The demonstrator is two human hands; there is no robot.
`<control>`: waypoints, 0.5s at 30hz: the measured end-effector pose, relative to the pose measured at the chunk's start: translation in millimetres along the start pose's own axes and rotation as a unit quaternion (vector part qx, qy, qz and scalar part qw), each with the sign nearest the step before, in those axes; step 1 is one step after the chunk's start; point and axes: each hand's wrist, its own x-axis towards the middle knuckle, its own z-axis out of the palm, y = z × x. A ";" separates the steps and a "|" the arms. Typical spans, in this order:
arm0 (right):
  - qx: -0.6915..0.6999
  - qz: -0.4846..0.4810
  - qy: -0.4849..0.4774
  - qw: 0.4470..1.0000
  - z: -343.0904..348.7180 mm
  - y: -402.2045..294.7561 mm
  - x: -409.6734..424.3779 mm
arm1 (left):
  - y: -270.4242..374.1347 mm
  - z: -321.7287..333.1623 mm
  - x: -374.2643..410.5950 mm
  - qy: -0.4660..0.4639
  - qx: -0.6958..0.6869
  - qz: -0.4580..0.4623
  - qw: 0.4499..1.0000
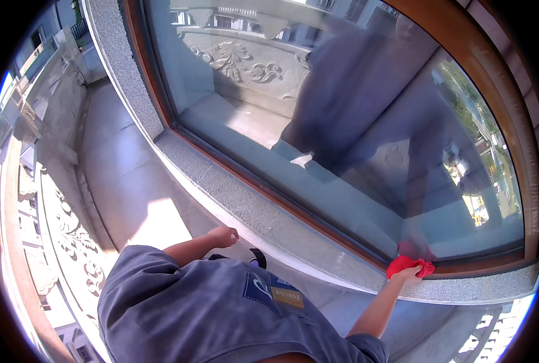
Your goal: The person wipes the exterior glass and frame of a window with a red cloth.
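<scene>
My right hand (410,274) holds a bunched red cloth (404,265) against the lower corner of a large window, where the reddish-brown frame (473,267) meets the stone sill. The window glass (260,149) fills the upper right and mirrors my body, the carved balustrade and buildings. My left hand (224,236) hangs over the floor beside the sill's outer edge, its fingers curled and apparently holding nothing; whether they are fully closed is hard to see.
The rough stone sill (251,213) runs beneath the window frame. A carved stone balustrade (69,231) stands at the left. Between them lies the tiled balcony floor (124,140), with a sunlit patch. Part of a dark shoe (259,257) shows below the sill.
</scene>
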 end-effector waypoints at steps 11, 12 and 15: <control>0.342 0.194 -0.419 0.818 43.2 54.4 -190.1 | -219.4 20.8 -89.5 0.086 -0.193 -0.263 0.941; 0.338 0.181 -0.429 0.818 51.8 49.1 -220.5 | -227.9 21.4 -93.9 0.086 -0.209 -0.256 0.940; 0.343 0.196 -0.429 0.813 79.6 37.6 -315.8 | -241.0 16.0 -110.6 0.078 -0.244 -0.253 0.933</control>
